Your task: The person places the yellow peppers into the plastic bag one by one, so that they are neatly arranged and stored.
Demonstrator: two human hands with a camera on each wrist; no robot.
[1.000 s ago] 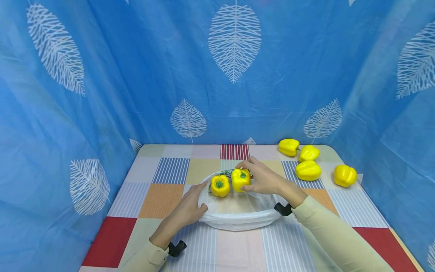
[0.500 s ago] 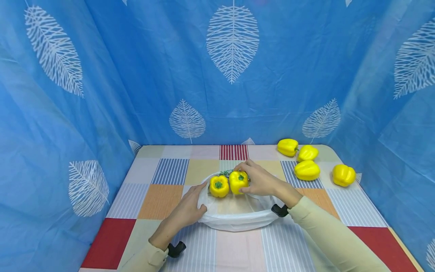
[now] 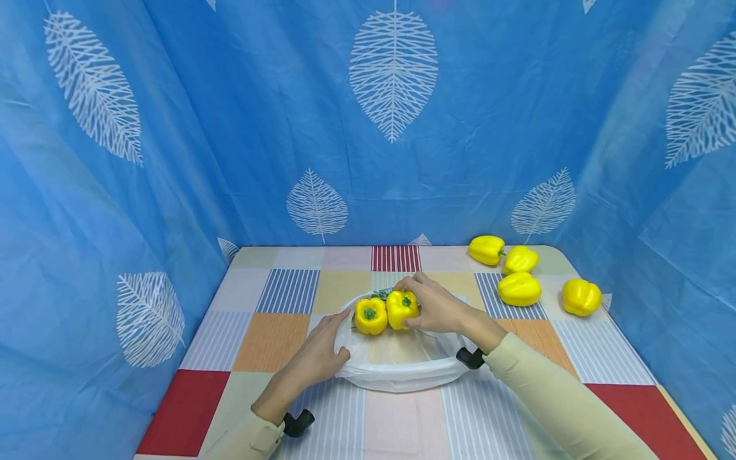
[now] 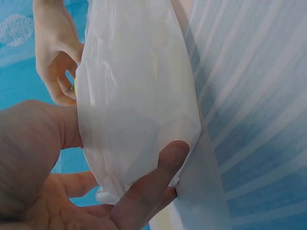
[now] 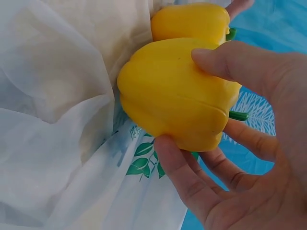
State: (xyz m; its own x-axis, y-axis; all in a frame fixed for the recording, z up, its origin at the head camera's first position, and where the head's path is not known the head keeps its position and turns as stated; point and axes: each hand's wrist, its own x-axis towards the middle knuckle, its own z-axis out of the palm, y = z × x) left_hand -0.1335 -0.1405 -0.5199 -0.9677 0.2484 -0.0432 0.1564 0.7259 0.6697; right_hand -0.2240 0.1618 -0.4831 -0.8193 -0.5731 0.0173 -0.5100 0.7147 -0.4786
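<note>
In the head view, a white plastic bag (image 3: 397,377) lies with its mouth spread wide on the table. My left hand (image 3: 317,348) grips the bag's left side; up close, its fingers (image 4: 139,196) bend round the thin plastic. Inside the mouth, a yellow bell pepper (image 3: 370,316) sits stem up near the left rim. Right beside it is a second yellow bell pepper (image 3: 401,310), which my right hand (image 3: 439,306) holds between thumb and fingers. The right wrist view shows this held pepper (image 5: 172,96) against the bag, with green leaf print behind it.
Several more yellow bell peppers lie at the back right: one by the far edge (image 3: 486,250), one near it (image 3: 521,260), one in front (image 3: 519,289) and one farther right (image 3: 581,297). A checked cloth (image 3: 198,409) covers the table. Blue curtains (image 3: 253,128) hang behind and at both sides.
My right hand has moved slightly left and down with its pepper, which now sits closer to the other one in the bag. The left hand has stayed in place.
</note>
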